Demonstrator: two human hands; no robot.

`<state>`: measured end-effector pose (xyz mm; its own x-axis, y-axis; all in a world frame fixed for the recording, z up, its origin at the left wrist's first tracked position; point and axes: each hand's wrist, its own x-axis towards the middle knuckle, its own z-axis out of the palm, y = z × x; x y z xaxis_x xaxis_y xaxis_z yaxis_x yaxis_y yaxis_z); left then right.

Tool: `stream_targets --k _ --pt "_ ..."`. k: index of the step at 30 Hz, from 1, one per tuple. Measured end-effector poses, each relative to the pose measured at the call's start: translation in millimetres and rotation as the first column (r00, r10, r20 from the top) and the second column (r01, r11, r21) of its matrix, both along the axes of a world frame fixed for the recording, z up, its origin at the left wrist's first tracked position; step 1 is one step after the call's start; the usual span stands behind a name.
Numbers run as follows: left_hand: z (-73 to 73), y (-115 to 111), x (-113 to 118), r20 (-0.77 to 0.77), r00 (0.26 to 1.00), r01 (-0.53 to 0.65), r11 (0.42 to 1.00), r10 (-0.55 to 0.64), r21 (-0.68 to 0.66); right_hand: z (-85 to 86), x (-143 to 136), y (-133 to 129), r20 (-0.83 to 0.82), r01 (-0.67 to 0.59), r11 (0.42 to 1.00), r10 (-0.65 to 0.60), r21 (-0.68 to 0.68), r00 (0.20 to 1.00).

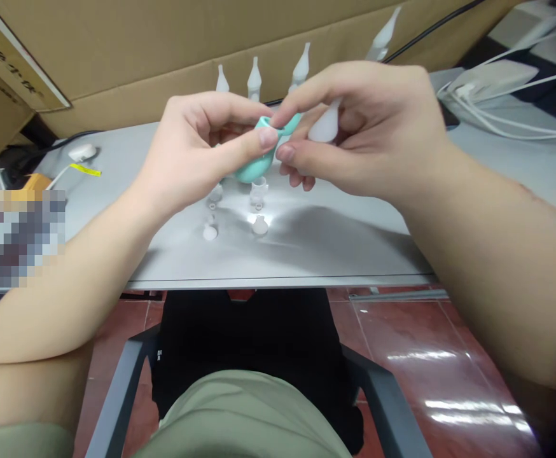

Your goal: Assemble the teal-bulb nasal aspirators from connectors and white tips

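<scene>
My left hand (201,140) grips a small teal rubber bulb (254,166) between thumb and fingers, its round opening facing up. At the bulb's rim rests the index finger of my right hand (368,127), beside a teal loop or tab (290,124). A white, translucent teardrop-shaped tip (324,125) is held in the curled right hand, partly hidden by its fingers. Behind the hands stand similar white pointed tips (254,77), several in a row. On the table below the bulb are a small clear cup-like part (259,191) and a flat whitish disc (259,225).
Another small pale part (210,230) lies near the table's front edge. White cables (483,114) run over the right end of the grey table (335,254). A white plug (83,152) lies at the left, and a cardboard wall (139,51) closes off the back.
</scene>
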<state>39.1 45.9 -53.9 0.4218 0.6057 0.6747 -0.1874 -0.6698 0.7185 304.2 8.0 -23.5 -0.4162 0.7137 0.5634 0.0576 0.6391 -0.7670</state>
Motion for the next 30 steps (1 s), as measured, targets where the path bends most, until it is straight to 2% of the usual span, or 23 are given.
stream_targets --k 3,4,7,9,10,13,15,18,20,21,26,30 --pt "-0.2 -6.2 2.6 -0.097 0.994 -0.047 0.998 0.044 -0.028 3.7 2.0 3.1 0.017 -0.024 0.998 0.023 0.058 1.000" --pt "2.0 -11.7 3.2 -0.061 0.996 -0.069 0.998 0.068 -0.009 5.6 3.4 4.4 0.023 -0.030 0.998 0.029 0.059 0.999" --pt "11.1 -30.1 2.6 -0.043 0.984 -0.175 0.983 0.172 -0.064 11.8 9.6 8.7 0.058 -0.001 1.000 -0.001 0.027 0.998" --pt "14.6 -36.3 0.2 -0.019 0.983 -0.182 0.979 0.181 -0.089 15.6 14.2 10.9 0.081 0.043 0.999 -0.044 0.005 0.996" --pt "14.8 -36.6 -1.3 0.006 0.986 -0.165 0.985 0.166 -0.048 17.1 16.4 12.0 0.084 0.062 0.998 -0.061 -0.008 0.995" --pt "12.0 -30.2 -5.5 0.092 0.972 -0.222 0.973 0.216 0.065 19.3 23.3 17.6 0.096 0.086 0.995 -0.081 -0.046 0.992" --pt "11.7 -25.3 -6.5 0.046 0.977 -0.213 0.976 0.210 0.050 18.0 29.0 26.4 0.168 0.097 0.995 -0.090 -0.032 0.982" --pt "17.7 -21.2 -1.8 -0.007 0.968 -0.252 0.968 0.252 0.009 13.1 38.9 46.3 0.381 0.124 0.990 -0.139 0.063 0.914" --pt "24.1 -21.7 6.6 -0.073 0.959 -0.274 0.962 0.272 -0.015 9.2 44.6 59.0 0.540 0.122 0.989 -0.147 0.081 0.829" --pt "27.1 -23.5 11.9 -0.111 0.954 -0.283 0.958 0.277 -0.042 7.6 46.7 63.7 0.569 0.138 0.985 -0.174 0.106 0.804" --pt "32.4 -46.6 31.3 -0.144 0.954 -0.278 0.956 0.264 -0.090 3.7 49.6 71.1 0.604 0.143 0.985 -0.175 0.100 0.777" --pt "25.0 -57.2 18.1 -0.177 0.943 -0.302 0.949 0.283 -0.091 3.5 48.6 69.7 0.595 0.155 0.981 -0.196 0.119 0.780"
